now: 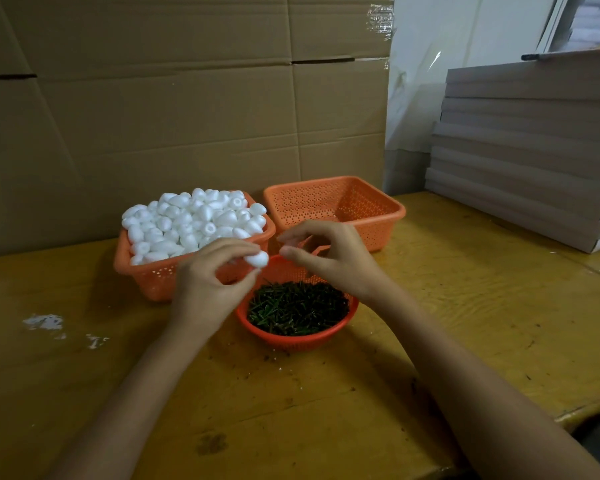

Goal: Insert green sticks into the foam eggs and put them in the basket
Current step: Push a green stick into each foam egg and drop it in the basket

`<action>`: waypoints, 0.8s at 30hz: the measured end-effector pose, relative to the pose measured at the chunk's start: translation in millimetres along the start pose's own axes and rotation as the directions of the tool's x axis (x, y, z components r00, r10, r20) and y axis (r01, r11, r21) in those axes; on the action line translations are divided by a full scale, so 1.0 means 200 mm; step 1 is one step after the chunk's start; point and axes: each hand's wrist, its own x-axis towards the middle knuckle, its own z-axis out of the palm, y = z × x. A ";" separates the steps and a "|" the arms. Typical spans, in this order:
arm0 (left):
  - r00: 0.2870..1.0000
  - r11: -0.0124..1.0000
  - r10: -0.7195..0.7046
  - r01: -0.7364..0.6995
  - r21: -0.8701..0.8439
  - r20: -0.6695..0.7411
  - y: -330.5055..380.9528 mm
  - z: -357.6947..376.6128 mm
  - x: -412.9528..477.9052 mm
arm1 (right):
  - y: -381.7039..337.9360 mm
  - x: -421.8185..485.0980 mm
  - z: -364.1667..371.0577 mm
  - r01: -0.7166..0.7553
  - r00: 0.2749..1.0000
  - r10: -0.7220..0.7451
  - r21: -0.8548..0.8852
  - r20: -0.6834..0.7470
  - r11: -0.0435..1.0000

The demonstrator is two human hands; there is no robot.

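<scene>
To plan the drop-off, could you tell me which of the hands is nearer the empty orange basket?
Right. The right hand is before the empty basket, at its front rim; the left hand, pinching a foam egg, is by the full basket.

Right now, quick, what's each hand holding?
Left hand: pinches a foam egg.
Right hand: fingers curled; whether it holds anything cannot be told.

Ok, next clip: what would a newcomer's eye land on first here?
The heap of white eggs filling the left orange basket at the back of the table. Then the two hands in the middle: the left hand pinches one egg by the round bowl of green sticks, the right hand close beside it. The right basket shows no eggs.
</scene>
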 end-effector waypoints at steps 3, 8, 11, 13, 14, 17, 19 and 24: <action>0.998 0.999 0.022 -0.019 -0.044 0.066 0.02 0.02 0.00 | -0.01 0.00 0.03 0.060 0.995 -0.057 -0.035 0.081 0.998; 0.987 0.961 -0.133 0.152 -0.232 0.095 0.06 0.05 -0.01 | -0.01 -0.01 0.02 0.071 0.992 -0.068 -0.027 0.104 0.997; 0.962 0.884 -0.234 0.270 -0.382 0.138 0.05 0.04 -0.01 | 0.00 -0.01 0.02 0.024 0.996 -0.030 0.080 0.083 0.997; 0.951 0.832 -0.271 0.310 -0.460 0.150 0.05 0.03 0.00 | 0.00 -0.01 0.01 -0.003 0.998 -0.007 0.144 0.064 0.990; 0.946 0.808 -0.286 0.323 -0.493 0.151 0.05 0.03 0.00 | 0.01 -0.01 0.01 -0.017 0.998 0.007 0.169 0.057 0.986; 0.932 0.741 -0.323 0.357 -0.568 0.164 0.07 0.03 0.00 | 0.02 -0.01 0.01 -0.038 0.999 0.030 0.210 0.038 0.977; 0.921 0.708 -0.346 0.382 -0.594 0.179 0.08 0.03 0.01 | 0.02 -0.01 0.01 -0.036 0.999 0.028 0.227 0.039 0.973; 0.897 0.641 -0.396 0.425 -0.639 0.199 0.08 0.03 0.01 | 0.02 0.00 0.01 -0.058 0.997 0.042 0.247 0.066 0.967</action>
